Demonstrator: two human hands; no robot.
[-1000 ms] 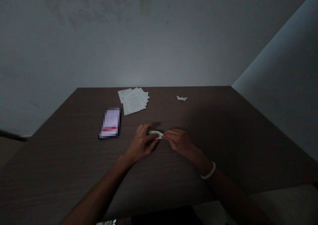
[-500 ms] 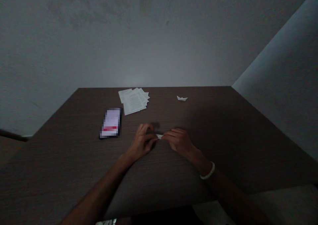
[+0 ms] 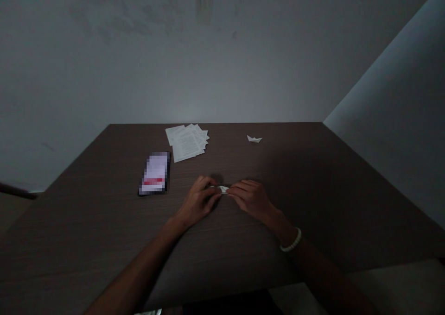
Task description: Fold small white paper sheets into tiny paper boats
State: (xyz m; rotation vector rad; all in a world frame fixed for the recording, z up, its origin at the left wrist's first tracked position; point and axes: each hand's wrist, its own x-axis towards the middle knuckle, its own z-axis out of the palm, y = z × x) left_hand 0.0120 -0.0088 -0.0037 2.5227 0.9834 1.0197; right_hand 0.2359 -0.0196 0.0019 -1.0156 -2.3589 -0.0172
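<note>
Between my two hands is a small folded piece of white paper [image 3: 224,190], low over the table. My left hand [image 3: 201,197] pinches its left end between thumb and fingers. The other end is gripped by the fingertips of my right hand [image 3: 250,197], which wears a pale bracelet [image 3: 291,241] at the wrist. Fingers cover both ends of the paper, so only its middle shows. Farther back, to the right of my hands, a small folded paper boat [image 3: 254,139] sits on the table.
A fanned stack of printed paper sheets [image 3: 189,142] lies at the back, left of centre. Nearer and farther left rests a phone [image 3: 155,172] with a lit, blurred screen. The dark brown table [image 3: 104,222] meets a grey wall [image 3: 222,74] behind it.
My left fingers have come down closer around the paper, and slightly more of its white middle shows. The right hand stays nearly in place.
</note>
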